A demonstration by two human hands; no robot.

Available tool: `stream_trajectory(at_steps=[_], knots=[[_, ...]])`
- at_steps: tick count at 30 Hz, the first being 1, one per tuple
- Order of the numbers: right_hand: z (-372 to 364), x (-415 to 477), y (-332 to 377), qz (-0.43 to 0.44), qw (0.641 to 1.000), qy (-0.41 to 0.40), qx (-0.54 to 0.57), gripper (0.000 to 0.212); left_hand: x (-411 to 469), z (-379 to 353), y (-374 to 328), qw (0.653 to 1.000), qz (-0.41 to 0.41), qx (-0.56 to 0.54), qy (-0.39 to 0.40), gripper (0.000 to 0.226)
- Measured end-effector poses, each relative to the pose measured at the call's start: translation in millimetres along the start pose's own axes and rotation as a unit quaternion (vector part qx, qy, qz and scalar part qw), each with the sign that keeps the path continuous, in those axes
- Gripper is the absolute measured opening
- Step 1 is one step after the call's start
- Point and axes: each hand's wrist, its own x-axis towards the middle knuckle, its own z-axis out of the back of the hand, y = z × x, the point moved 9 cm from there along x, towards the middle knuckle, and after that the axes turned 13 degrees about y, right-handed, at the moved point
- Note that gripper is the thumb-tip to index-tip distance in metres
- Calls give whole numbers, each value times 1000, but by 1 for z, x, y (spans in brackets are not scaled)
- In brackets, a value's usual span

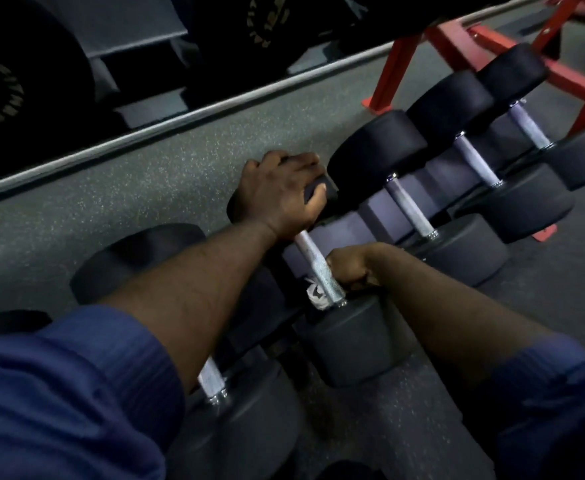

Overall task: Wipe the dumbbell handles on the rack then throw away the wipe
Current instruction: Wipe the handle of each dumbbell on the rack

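Status: wiping is under way and disposal has not begun.

The right grip (350, 266) is clenched round the handle (310, 252) of one dumbbell (346, 341), near its close end. The white wipe (315, 292) is bunched under the fingers, with a crumpled tail sticking out to the left of the grip. The left grip (280, 192) clasps the far head of the same dumbbell, fingers curled over its top; I judge this is to steady it. The dumbbell sits in the dark rack (376, 211), low over the speckled floor (145, 188).

Count:
- Five metal handles show. One is in work.
- Right of the right grip are the nearest handle (410, 209), middle handle (476, 161) and farthest handle (530, 124).
- Under the left forearm is the fifth handle (211, 379).
- A further black head (3, 323) sits at the left edge, its handle hidden.
- One wipe.

I cannot tell which handles are already clean. Left to do, by my judgement: finish this handle, wipe any untouched ones, then bin the wipe. No bin is in view.
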Motion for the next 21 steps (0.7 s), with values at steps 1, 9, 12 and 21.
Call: stream_trajectory(at_steps=[1, 9, 12, 21], knots=[[0, -1, -2, 15, 999, 18, 36, 17, 0, 1, -2, 1000, 0, 2, 0, 52], [33, -8, 4, 63, 992, -107, 25, 22, 1, -2, 1, 999, -14, -27, -21, 48], [35, -5, 15, 152, 955, -138, 212, 8, -1, 2, 4, 996, -33, -60, -48, 42], [20, -3, 26, 138, 927, -11, 348, 35, -8, 7, 10, 982, -58, -142, -113, 43]])
